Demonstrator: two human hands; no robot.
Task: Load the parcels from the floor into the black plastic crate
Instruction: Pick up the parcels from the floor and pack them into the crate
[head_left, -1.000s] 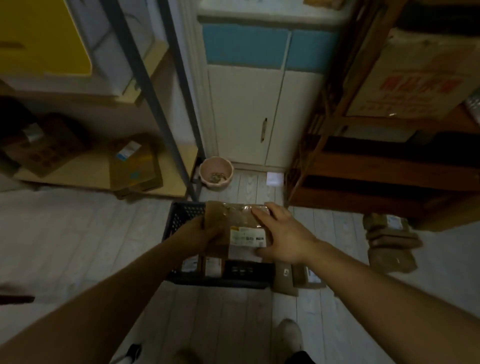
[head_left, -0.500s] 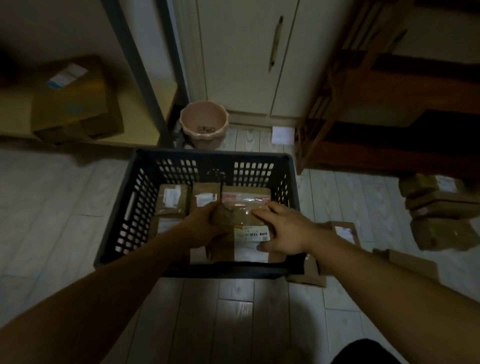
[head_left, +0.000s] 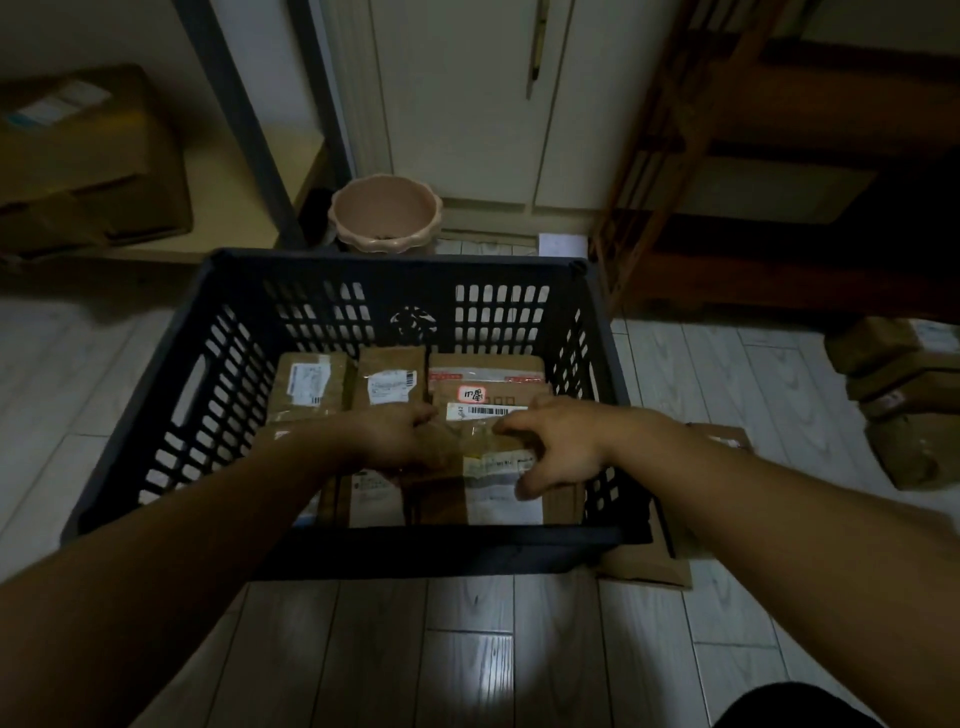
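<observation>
My left hand (head_left: 400, 441) and right hand (head_left: 563, 447) clamp the ends of a brown parcel (head_left: 488, 460), fingers curled over its edges. It sits low in the black crate (head_left: 415, 551), near right. It looks like light, stiff cardboard with slick tape, so I judge the edges a safer hold than the glossy label. Beyond it, three parcels (head_left: 392, 382) line the far wall, and a heap of parcels (head_left: 904, 415) lies on the floor, right.
</observation>
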